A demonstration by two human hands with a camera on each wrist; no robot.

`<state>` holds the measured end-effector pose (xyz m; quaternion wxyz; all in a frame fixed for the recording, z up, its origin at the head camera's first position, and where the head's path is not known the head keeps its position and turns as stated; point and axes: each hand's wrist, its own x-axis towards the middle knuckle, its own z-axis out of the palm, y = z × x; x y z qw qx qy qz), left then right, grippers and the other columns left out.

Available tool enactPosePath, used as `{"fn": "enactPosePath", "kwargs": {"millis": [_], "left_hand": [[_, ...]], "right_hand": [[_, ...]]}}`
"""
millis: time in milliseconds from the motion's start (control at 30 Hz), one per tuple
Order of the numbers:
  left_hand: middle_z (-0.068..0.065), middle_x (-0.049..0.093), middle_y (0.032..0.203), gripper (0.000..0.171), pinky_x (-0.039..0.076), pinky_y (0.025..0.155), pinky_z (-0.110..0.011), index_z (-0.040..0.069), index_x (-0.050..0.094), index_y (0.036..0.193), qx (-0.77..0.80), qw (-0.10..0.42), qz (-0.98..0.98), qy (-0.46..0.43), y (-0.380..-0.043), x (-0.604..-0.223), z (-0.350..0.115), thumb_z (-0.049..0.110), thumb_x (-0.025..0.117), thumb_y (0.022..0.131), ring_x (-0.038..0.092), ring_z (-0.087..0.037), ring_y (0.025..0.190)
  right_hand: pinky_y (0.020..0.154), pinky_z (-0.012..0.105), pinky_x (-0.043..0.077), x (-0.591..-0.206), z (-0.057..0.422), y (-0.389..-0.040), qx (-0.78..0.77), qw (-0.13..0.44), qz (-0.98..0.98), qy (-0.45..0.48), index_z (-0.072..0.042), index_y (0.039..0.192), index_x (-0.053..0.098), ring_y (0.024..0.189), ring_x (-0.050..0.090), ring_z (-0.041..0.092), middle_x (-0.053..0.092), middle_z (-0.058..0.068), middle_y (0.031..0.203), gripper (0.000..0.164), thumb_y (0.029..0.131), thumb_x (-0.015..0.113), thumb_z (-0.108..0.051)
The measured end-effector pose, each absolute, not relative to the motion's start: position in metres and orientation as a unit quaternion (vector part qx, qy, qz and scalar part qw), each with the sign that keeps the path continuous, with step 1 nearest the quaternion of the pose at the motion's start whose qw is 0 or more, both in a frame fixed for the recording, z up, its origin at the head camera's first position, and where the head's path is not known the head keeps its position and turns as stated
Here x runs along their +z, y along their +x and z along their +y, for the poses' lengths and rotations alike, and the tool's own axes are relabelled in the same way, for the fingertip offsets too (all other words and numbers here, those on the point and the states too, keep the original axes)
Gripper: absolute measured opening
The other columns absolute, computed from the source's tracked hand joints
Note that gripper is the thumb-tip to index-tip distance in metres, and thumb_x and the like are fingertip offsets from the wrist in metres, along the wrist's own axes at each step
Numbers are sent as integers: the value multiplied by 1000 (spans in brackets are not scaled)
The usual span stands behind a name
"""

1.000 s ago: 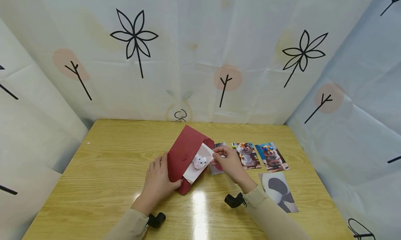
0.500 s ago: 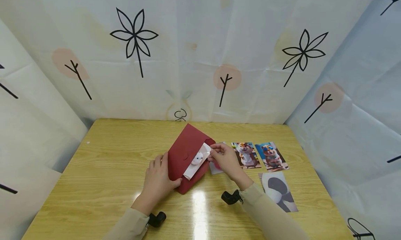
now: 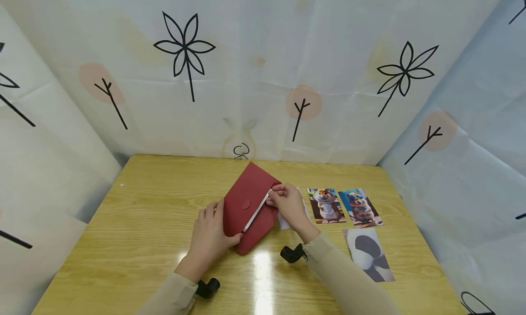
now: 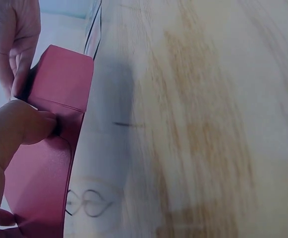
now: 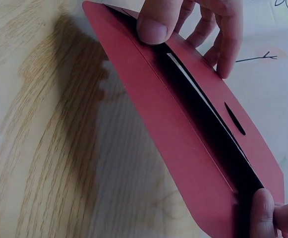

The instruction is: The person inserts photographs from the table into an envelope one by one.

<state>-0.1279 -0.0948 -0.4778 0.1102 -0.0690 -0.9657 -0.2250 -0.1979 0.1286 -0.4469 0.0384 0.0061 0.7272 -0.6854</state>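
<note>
A red paper envelope [image 3: 252,182] is held tilted over the wooden table [image 3: 144,223], its flap folded back toward the lower right. Only the thin white edge of a photo [image 3: 258,211] shows in its opening; the rest is hidden inside. My left hand [image 3: 208,230] grips the envelope's lower left side, with the thumb at the near end of the opening. At the far end, my right hand [image 3: 291,207] pinches the envelope's mouth, close to the photo's edge. The right wrist view shows the right thumb [image 5: 153,30] in the opening and the fingers over the outer panel.
Two hamster photos [image 3: 326,206] [image 3: 360,208] lie side by side at the right. Nearer is a grey-and-white photo [image 3: 368,255]. Another photo [image 3: 283,221] is partly covered by my right hand. A patterned cloth [image 3: 230,100] hangs behind the table.
The photo has slid down into the envelope; its printed animal is no longer visible, only a white edge. My right hand has moved slightly left with it. My left hand keeps its grip.
</note>
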Motion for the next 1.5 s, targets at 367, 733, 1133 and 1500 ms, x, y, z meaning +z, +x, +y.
{"fn": "enactPosePath", "kwargs": {"millis": [367,733,1133,1500], "left_hand": [[-19,46,131,107,44,88,-52,-2,38,142,-230,99,-966,-57,-129,-485,-97,56,81,64,45,-39,110],[-20,45,132,108,43,92,-52,-3,35,143,-240,82,-966,-40,-129,-488,-102,55,81,66,44,-40,114],[-22,47,131,107,43,91,-50,-6,35,142,-230,87,-968,-45,-129,-494,-104,54,81,66,47,-40,108],[-22,47,131,107,42,92,-50,-6,35,142,-236,85,-967,-41,-128,-494,-105,53,81,66,46,-40,108]], "right_hand": [[69,39,57,-451,130,-197,-636,47,770,-26,-1,119,58,82,68,29,66,17,99,29,94,64,-16],[79,35,52,-451,182,-180,-515,8,857,-26,-13,121,60,92,61,19,64,2,104,48,86,71,-44],[89,44,47,-461,260,-155,-428,17,903,32,-7,133,51,104,56,26,57,13,118,67,85,70,-49],[87,50,48,-469,312,-132,-329,-3,942,69,0,134,49,106,57,34,58,20,119,72,86,67,-51]]}}
